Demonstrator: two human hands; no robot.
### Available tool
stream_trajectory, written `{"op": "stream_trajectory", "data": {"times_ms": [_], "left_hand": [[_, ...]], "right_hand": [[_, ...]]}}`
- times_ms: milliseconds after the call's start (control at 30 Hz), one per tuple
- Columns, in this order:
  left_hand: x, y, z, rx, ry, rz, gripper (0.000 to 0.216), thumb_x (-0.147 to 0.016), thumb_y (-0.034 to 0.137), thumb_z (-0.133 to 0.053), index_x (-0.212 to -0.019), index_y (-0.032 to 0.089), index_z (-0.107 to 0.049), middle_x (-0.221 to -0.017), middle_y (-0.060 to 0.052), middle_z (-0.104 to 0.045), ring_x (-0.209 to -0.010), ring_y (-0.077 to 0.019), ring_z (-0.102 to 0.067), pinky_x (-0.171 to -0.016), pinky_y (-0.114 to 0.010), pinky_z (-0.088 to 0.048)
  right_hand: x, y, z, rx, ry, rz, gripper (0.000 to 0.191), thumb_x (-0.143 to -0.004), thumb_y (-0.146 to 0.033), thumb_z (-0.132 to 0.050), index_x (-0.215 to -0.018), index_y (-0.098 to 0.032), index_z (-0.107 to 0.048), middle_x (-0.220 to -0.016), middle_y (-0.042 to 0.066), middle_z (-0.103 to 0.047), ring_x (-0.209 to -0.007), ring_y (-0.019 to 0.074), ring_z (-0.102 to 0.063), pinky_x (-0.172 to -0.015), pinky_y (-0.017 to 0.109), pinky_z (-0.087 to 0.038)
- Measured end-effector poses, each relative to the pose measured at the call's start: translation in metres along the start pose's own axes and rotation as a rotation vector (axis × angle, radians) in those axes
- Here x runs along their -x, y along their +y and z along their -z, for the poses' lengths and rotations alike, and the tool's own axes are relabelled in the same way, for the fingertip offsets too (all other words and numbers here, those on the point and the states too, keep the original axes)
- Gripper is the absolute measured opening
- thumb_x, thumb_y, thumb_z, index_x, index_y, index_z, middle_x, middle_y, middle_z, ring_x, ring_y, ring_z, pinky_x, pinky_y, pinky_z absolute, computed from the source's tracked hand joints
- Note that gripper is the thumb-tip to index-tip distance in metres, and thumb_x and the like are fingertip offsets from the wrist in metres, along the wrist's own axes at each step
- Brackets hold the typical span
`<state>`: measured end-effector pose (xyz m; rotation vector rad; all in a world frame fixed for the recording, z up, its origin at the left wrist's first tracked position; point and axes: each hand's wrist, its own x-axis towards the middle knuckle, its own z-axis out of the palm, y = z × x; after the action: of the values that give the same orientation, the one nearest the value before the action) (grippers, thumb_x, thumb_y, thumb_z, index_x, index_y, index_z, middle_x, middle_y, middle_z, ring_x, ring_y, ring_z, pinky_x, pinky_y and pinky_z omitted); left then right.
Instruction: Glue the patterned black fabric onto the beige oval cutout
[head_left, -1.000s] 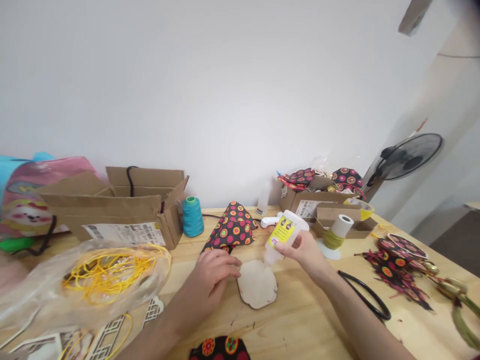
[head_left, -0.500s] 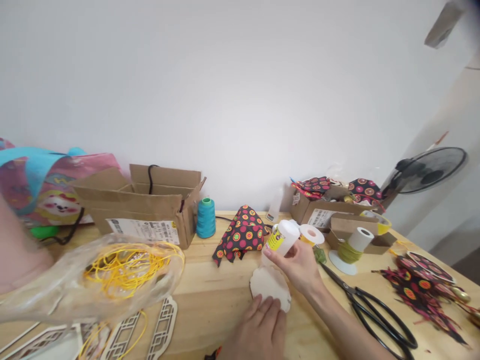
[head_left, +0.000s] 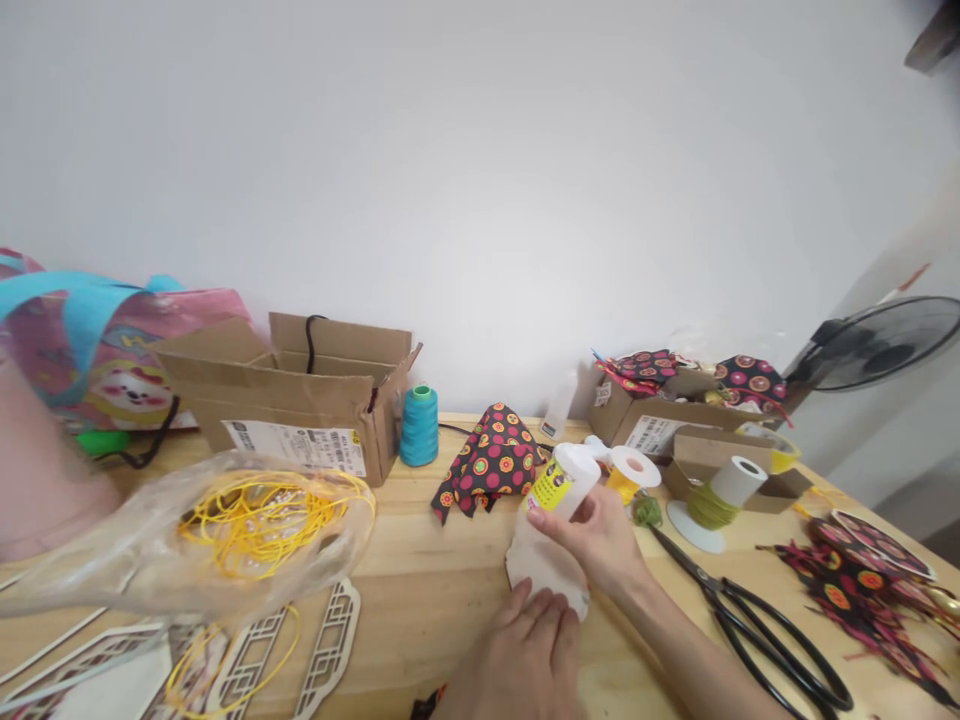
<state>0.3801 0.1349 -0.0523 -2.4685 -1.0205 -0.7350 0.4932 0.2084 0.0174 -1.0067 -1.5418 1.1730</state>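
Observation:
My right hand is wrapped around a white glue bottle with a yellow label, tilted with its bottom end up over a pale, scallop-edged flat piece. The bottle's tip is hidden, so I cannot tell whether it touches the piece. My left hand lies flat with its fingertips on the near edge of that piece, against the table. Just behind stands a folded dark cloth patterned with orange and pink circles.
Black scissors lie right of my forearm, near a green thread spool. A teal thread cone stands beside an open cardboard box. At left, a plastic bag holds yellow cord. Another filled box sits back right.
The view has shifted slightly, moving most things a little in the picture. My right hand still grips the glue bottle over the pale piece, and my left hand still lies on its edge.

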Motion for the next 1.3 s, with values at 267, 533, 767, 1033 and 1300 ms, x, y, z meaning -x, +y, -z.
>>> {"op": "stream_trajectory", "data": {"times_ms": [267, 533, 767, 1033, 1300], "left_hand": [[-0.009, 0.002, 0.006, -0.072, 0.28, 0.051, 0.05, -0.087, 0.012, -0.013, -0.077, 0.014, -0.062, -0.07, -0.004, -0.072, -0.068, -0.0135, -0.065, -0.071, -0.025, -0.047], [-0.011, -0.008, 0.025, 0.137, 0.169, -0.014, 0.029, -0.082, 0.041, -0.043, -0.071, 0.018, -0.058, -0.08, -0.001, -0.068, -0.073, -0.0137, -0.062, -0.079, -0.026, -0.046], [-0.011, -0.001, 0.024, 0.34, 0.14, -0.144, 0.025, -0.087, 0.023, -0.04, -0.067, 0.02, -0.054, -0.065, 0.005, -0.064, -0.059, -0.0063, -0.057, -0.075, -0.017, -0.044], [-0.017, -0.01, 0.03, 0.31, 0.345, -0.186, 0.04, -0.09, 0.03, -0.028, -0.058, 0.021, -0.051, -0.065, 0.007, -0.065, -0.058, -0.0052, -0.058, -0.075, -0.019, -0.044], [-0.015, -0.021, 0.044, 0.344, 0.135, -0.161, 0.017, -0.082, 0.02, -0.044, -0.072, 0.022, -0.057, -0.075, 0.004, -0.069, -0.068, -0.0091, -0.064, -0.08, -0.024, -0.047]], "right_hand": [[0.001, -0.004, 0.005, -0.096, 0.119, -0.03, 0.025, -0.057, -0.038, -0.073, -0.068, -0.017, -0.063, -0.068, 0.004, -0.067, -0.057, 0.0176, -0.059, -0.05, 0.026, -0.048], [0.024, -0.03, 0.039, -0.364, 0.033, -0.316, 0.026, -0.073, -0.045, -0.061, -0.072, -0.019, -0.058, -0.052, -0.001, -0.061, -0.037, 0.0066, -0.045, -0.033, 0.014, -0.036], [0.067, -0.043, 0.061, -0.347, 0.081, -0.421, 0.035, -0.073, -0.037, -0.063, -0.103, -0.023, -0.053, -0.058, 0.001, -0.065, -0.036, 0.007, -0.048, -0.034, 0.013, -0.04], [0.068, -0.044, 0.098, -0.648, 0.047, -0.783, 0.032, -0.093, -0.032, -0.027, -0.103, -0.016, -0.053, -0.05, 0.001, -0.056, -0.026, -0.0019, -0.035, -0.027, 0.003, -0.026], [0.026, -0.039, 0.113, -0.402, 0.022, -1.081, 0.044, -0.089, -0.041, -0.029, -0.067, -0.012, -0.053, -0.039, -0.001, -0.049, -0.02, 0.0001, -0.037, -0.022, 0.004, -0.031]]}}
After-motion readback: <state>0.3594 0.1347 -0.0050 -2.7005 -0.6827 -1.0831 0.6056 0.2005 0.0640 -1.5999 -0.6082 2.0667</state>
